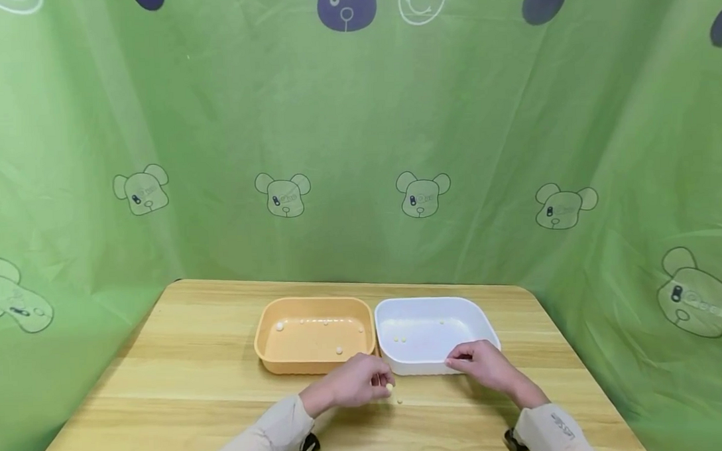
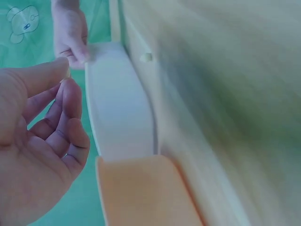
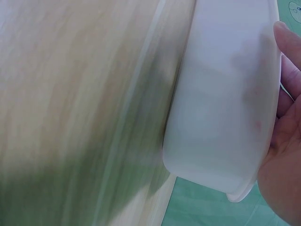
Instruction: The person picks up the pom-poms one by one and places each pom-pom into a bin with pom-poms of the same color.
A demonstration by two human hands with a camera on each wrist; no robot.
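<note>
My left hand [image 1: 356, 381] pinches a small pale-yellow bead [image 1: 390, 388] between thumb and index finger, just in front of where the two basins meet. In the left wrist view the bead is mostly hidden by the fingertips, and the other fingers curl loosely. A second small yellow bead [image 1: 399, 401] lies on the table close by. My right hand [image 1: 484, 364] holds the near rim of the white basin [image 1: 415, 368], thumb at the rim and fingers behind it; reddish fingertip spots show through the wall in the right wrist view. A few small yellow beads [image 1: 403, 340] lie in this basin.
An orange basin [image 1: 294, 367] stands to the left, side by side with the white one. Inside it are larger white beads [image 1: 279, 326] and several tiny ones. Under both is a wooden table [image 1: 181, 371], with a green printed curtain [image 1: 350, 246] behind and at the sides.
</note>
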